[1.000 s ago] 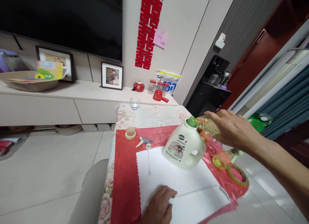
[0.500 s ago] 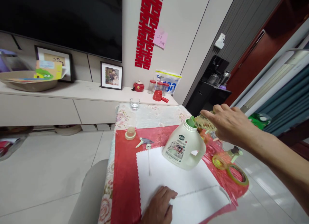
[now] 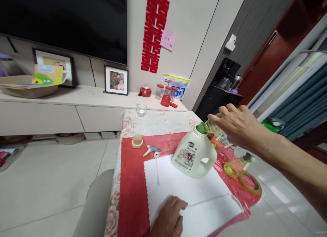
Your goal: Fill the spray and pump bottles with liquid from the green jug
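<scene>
Head view: right hand (image 3: 233,124) grips a bottle (image 3: 214,126) tipped at the jug (image 3: 192,158); left hand (image 3: 169,217) lies loose, so pour slow.

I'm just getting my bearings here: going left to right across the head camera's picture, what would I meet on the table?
Cap → spray head → jug → tape.
</scene>
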A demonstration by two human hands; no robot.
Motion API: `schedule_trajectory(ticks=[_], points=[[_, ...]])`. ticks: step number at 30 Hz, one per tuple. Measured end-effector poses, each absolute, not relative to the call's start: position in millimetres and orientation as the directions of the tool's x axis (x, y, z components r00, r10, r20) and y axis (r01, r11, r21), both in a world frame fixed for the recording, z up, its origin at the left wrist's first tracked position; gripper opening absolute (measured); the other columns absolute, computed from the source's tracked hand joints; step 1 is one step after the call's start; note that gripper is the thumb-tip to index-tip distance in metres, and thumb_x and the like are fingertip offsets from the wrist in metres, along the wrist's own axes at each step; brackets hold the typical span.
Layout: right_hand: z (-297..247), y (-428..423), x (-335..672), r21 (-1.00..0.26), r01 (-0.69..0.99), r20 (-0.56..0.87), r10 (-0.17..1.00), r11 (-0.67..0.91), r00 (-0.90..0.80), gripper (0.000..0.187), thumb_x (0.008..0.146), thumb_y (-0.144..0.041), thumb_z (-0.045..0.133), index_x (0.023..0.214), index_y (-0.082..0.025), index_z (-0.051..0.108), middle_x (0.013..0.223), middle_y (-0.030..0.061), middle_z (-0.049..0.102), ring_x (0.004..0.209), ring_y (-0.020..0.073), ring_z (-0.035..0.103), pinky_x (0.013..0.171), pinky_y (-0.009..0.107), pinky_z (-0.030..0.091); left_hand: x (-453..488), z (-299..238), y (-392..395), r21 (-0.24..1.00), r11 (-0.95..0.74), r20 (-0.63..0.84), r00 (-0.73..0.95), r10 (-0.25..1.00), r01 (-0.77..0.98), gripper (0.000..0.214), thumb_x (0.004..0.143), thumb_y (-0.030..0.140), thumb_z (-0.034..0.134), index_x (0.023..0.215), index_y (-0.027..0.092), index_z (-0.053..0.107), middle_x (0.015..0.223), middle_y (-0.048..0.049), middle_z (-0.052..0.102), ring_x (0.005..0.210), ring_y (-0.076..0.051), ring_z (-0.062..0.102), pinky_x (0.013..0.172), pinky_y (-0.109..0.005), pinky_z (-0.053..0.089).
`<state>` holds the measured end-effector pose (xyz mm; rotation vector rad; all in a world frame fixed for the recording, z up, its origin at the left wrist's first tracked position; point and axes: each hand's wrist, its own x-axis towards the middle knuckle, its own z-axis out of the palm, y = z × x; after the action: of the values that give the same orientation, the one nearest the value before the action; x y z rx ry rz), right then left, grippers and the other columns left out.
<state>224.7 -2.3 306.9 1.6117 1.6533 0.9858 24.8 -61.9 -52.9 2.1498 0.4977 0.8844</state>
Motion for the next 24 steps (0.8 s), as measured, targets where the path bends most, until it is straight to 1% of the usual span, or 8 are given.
schedule_trajectory(ticks=[6,12,16,19,24], points=[[307.6,-0.7,227.7,0.867,0.499,0.078,0.99,-0.008,-0.119,0.052,0.08,-0.011,0.056,0.129,-0.03,0.057,0.107,0.0097,0.048,0.095,0.0195,0.04,0.069,0.029,0.016,24.3,-53.8,-61.1,0.746,-0.664,0.463,0.677,0.572,0.051,0.05,0.071,-0.001,0.045,0.114,0.022,0.055,0.101,-0.0058,0.066,0.094,-0.024,0.061,0.087,-0.037,0.051],[309.7,0.9,225.1,0.874,0.485,0.082,0.983,0.007,-0.162,0.045,0.085,-0.01,0.052,0.126,-0.028,0.059,0.104,0.0104,0.048,0.095,0.0199,0.04,0.074,0.03,0.022,23.2,-49.9,-60.7,0.753,-0.655,0.44,0.687,0.578,0.069,0.051,0.069,-0.002,0.045,0.113,0.022,0.055,0.102,-0.0056,0.066,0.095,-0.024,0.06,0.087,-0.037,0.051],[310.7,1.0,220.3,0.884,0.467,0.078,0.983,0.01,-0.169,0.042,0.09,-0.01,0.048,0.127,-0.026,0.059,0.105,0.0113,0.047,0.098,0.0219,0.04,0.077,0.031,0.025,22.2,-48.6,-60.9,0.751,-0.657,0.437,0.694,0.573,0.07,0.052,0.07,-0.002,0.044,0.115,0.022,0.055,0.102,-0.0059,0.066,0.096,-0.023,0.061,0.088,-0.038,0.051],[311.8,1.3,217.5,0.888,0.46,0.08,0.983,0.006,-0.167,0.04,0.093,-0.01,0.046,0.127,-0.026,0.059,0.106,0.0114,0.047,0.099,0.0221,0.039,0.078,0.032,0.025,22.4,-49.6,-60.9,0.752,-0.656,0.442,0.688,0.576,0.066,0.05,0.071,-0.002,0.045,0.114,0.022,0.056,0.101,-0.0061,0.066,0.094,-0.024,0.061,0.086,-0.037,0.052],[311.9,3.1,217.6,0.885,0.465,0.1,0.975,0.004,-0.199,0.036,0.092,-0.011,0.05,0.123,-0.026,0.059,0.108,0.0104,0.047,0.1,0.0213,0.039,0.074,0.03,0.022,23.1,-50.9,-61.6,0.754,-0.653,0.437,0.686,0.582,0.074,0.05,0.07,-0.002,0.045,0.113,0.022,0.056,0.101,-0.0062,0.066,0.095,-0.024,0.061,0.087,-0.038,0.052]])
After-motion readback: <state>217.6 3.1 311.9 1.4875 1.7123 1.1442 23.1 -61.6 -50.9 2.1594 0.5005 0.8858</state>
